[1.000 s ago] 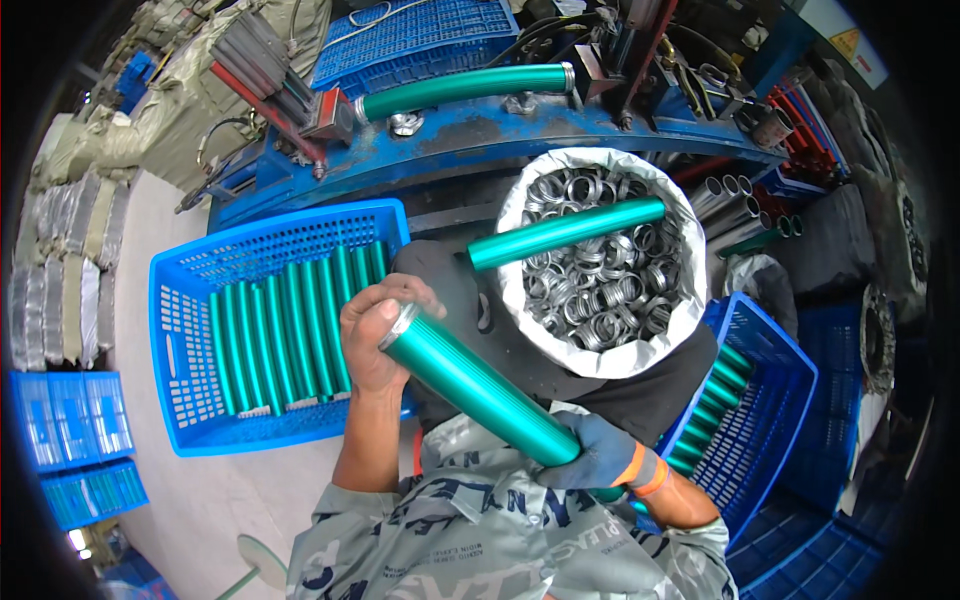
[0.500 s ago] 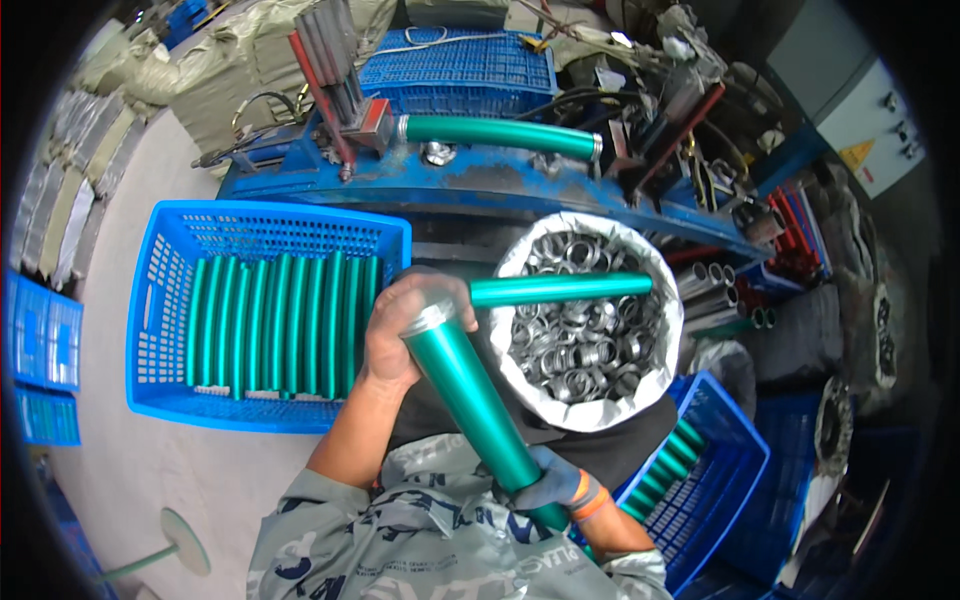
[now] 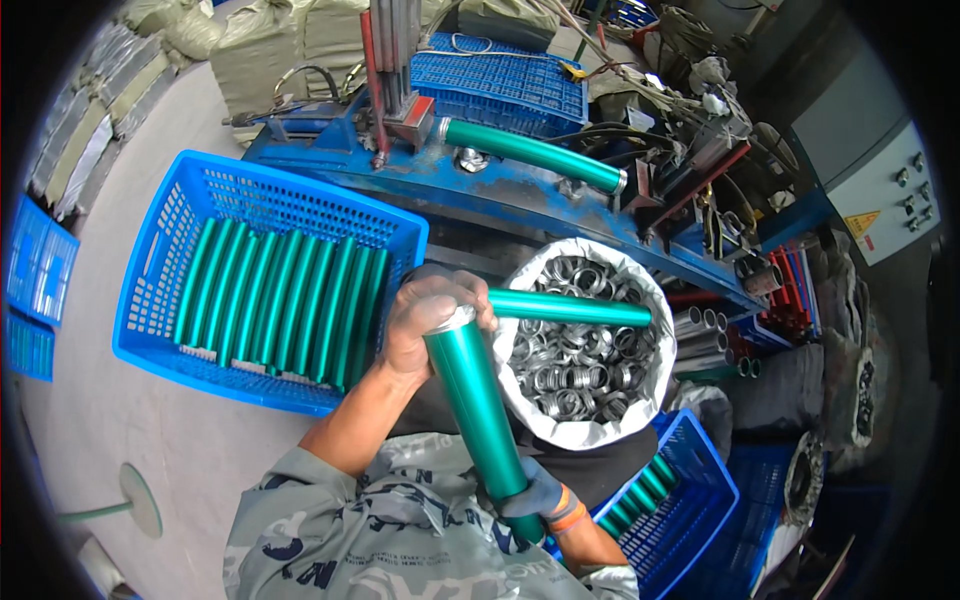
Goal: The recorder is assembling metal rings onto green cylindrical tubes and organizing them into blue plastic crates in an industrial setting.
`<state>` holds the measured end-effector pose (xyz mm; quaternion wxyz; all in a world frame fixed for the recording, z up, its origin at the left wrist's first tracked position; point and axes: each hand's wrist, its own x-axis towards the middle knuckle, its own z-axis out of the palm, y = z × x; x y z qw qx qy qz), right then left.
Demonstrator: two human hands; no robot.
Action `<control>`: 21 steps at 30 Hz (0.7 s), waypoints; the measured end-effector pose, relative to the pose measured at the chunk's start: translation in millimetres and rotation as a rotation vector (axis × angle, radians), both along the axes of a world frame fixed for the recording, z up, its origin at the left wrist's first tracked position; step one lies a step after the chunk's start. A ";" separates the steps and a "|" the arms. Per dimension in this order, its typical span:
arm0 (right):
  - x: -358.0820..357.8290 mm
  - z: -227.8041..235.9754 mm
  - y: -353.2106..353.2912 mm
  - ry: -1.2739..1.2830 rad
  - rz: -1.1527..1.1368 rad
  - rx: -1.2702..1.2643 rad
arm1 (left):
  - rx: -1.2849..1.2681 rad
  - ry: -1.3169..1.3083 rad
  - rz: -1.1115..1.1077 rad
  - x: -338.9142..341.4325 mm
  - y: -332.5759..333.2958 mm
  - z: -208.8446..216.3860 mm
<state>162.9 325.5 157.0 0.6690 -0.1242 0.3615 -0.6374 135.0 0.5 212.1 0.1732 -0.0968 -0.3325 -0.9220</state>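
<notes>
A shiny green tube (image 3: 475, 410) slants across my lap, a silver metal ring (image 3: 455, 318) at its upper end. My left hand (image 3: 425, 315) is closed around that ringed end. Lower down, my right hand (image 3: 535, 492), in a dark glove with an orange cuff, grips the same tube. A second green tube (image 3: 575, 308) lies across a white-lined container (image 3: 640, 425) full of loose metal rings (image 3: 580, 377). Its left end reaches my left hand, and whether my fingers touch it I cannot tell.
A blue basket (image 3: 270, 180) of green tubes (image 3: 270, 300) stands on the left; another blue basket (image 3: 705, 500) with tubes is at lower right. Ahead, a blue metal bench (image 3: 510, 195) carries a green tube (image 3: 535, 155) between upright fixtures. A grey control cabinet (image 3: 885, 185) stands far right.
The whole view has shifted and turned slightly. The tube in my hands now stands steeper in the picture; both hands keep their hold on it.
</notes>
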 end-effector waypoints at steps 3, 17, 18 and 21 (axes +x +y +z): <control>1.1 1.4 -4.3 -0.036 0.011 -0.013 | 0.006 0.009 0.001 6.2 -2.6 2.1; 13.0 -18.3 1.3 -0.170 0.027 -0.067 | 0.023 0.085 -0.176 5.4 -9.5 -0.3; 14.1 -20.8 2.4 -0.169 0.023 -0.079 | 0.023 0.082 -0.178 5.8 -8.3 -0.7; 13.0 -20.9 0.9 -0.144 0.028 -0.106 | 0.033 0.061 -0.167 6.1 -3.1 -1.6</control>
